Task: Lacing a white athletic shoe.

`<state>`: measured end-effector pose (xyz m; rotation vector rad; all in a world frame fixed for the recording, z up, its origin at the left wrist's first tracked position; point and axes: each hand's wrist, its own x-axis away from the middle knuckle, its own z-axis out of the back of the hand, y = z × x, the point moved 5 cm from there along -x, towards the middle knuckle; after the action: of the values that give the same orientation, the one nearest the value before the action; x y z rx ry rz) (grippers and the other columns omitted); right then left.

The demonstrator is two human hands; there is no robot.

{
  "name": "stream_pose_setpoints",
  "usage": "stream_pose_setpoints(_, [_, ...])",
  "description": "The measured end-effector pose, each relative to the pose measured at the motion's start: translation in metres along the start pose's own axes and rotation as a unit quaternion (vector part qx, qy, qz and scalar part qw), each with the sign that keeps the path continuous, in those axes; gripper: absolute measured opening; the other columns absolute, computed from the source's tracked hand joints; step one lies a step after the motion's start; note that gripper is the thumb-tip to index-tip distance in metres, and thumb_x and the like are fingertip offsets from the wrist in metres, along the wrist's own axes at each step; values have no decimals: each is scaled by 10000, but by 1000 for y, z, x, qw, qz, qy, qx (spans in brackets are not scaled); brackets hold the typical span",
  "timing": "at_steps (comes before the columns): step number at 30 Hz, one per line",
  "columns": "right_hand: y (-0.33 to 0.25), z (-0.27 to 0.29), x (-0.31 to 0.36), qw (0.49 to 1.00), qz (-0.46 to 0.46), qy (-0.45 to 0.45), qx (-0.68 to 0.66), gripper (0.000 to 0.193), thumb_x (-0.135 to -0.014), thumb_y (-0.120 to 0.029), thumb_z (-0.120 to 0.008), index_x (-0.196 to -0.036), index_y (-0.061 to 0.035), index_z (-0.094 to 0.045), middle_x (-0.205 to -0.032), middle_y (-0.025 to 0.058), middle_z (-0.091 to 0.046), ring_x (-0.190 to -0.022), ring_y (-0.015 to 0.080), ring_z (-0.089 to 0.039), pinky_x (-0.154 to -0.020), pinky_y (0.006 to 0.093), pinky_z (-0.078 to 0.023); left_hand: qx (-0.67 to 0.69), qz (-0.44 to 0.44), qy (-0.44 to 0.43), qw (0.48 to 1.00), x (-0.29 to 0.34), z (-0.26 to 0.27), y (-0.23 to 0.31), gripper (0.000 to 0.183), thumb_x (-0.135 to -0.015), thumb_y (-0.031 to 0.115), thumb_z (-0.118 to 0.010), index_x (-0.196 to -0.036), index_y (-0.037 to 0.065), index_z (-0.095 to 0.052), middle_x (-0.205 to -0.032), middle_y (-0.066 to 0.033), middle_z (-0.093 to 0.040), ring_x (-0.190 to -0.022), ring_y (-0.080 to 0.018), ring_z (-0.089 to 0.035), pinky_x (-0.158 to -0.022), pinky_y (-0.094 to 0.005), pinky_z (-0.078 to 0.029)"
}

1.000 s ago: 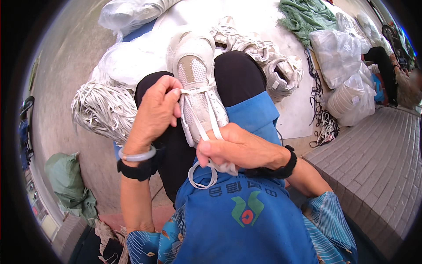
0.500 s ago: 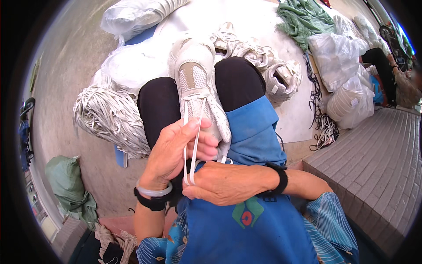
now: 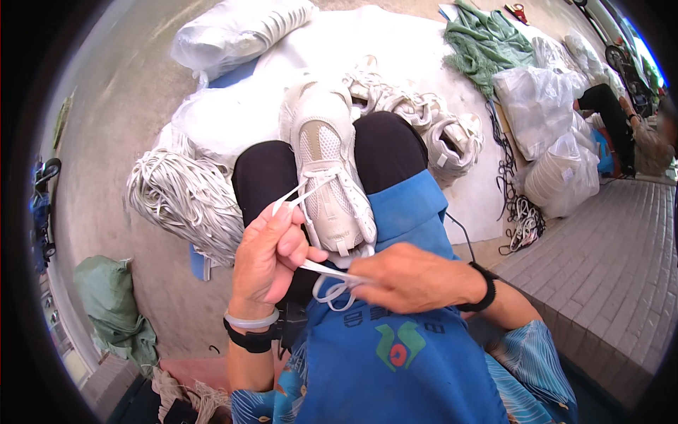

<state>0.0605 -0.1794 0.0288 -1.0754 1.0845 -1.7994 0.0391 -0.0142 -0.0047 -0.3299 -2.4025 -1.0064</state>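
Note:
An off-white mesh sneaker (image 3: 330, 205) lies between my knees, toe pointing away and tongue towards me. White shoelace (image 3: 321, 267) runs through its holes near the toe end. At the shoe's left side, my left hand (image 3: 272, 254) pinches one strand between thumb and forefinger. My right hand (image 3: 417, 279), slightly blurred, is closed on lace ends beside the shoe's heel. Between the two hands the lace stretches taut, and a loose loop hangs over my blue apron (image 3: 409, 353).
A thick bundle of white laces (image 3: 180, 201) sits by my left knee. Several similar sneakers (image 3: 455, 145) stand in a row beyond my right knee. Plastic bags (image 3: 561, 177) and green netting (image 3: 487, 42) lie at right, near a grey ledge (image 3: 600, 261). Another person (image 3: 607, 120) sits at far right.
My right hand has moved right, drawing the lace sideways. My left hand has shifted slightly left and now pinches a strand. The two lace strands no longer run straight down together.

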Motion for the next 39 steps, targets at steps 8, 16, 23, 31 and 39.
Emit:
stream_pose_setpoints(8, [3, 45, 11, 981, 4, 173, 88, 174, -859, -171, -582, -937, -15, -586, -780, 224, -599, -744, 449, -566, -615, 491, -438, -144, -87, 84, 982, 18, 7, 22, 293, -943, 100, -492, -1236, 96, -494, -604, 61, -370, -420, -24, -329, -350, -187, -299])
stream_pose_setpoints(16, [-10, 59, 55, 998, -40, -24, -47, 219, -899, -233, -645, -931, -20, -686, -730, 20, -635, -684, 95, -570, -646, 260, -463, -283, 24, -30, 958, 35, 5, 4, 216, -971, 258, -528, -882, 68, -583, -629, 58, -407, -504, -33, -354, -444, -191, -301])
stream_pose_setpoints(23, [18, 83, 95, 982, -126, 99, -103, 228, -895, -228, -644, -918, -3, -674, -671, 10, -574, -622, 71, -515, -569, 228, -407, 204, -101, -115, 967, 31, 21, 83, 246, -1005, 198, -417, -812, 76, -509, -575, 33, -367, -491, -94, -378, -565, -271, -431])
stream_pose_setpoints(31, [55, 95, 139, 917, -169, 250, -262, 225, -905, -197, -597, -835, -3, -685, -670, -17, -601, -582, 40, -486, -516, 200, -368, 333, -174, -89, 923, 24, 26, 118, 266, -1008, 202, -401, -855, 33, -537, -596, 14, -441, -543, -134, -442, -681, -311, -475])
stream_pose_setpoints(39, [126, 95, 131, 797, -205, 446, -352, 211, -940, -182, -513, -872, -22, -631, -563, -40, -482, -419, 44, -360, -363, 212, -272, 278, -166, -162, 932, 42, 30, 105, 342, -977, 313, -464, -722, 87, -487, -494, 47, -320, -402, -82, -292, -392, -252, -319])
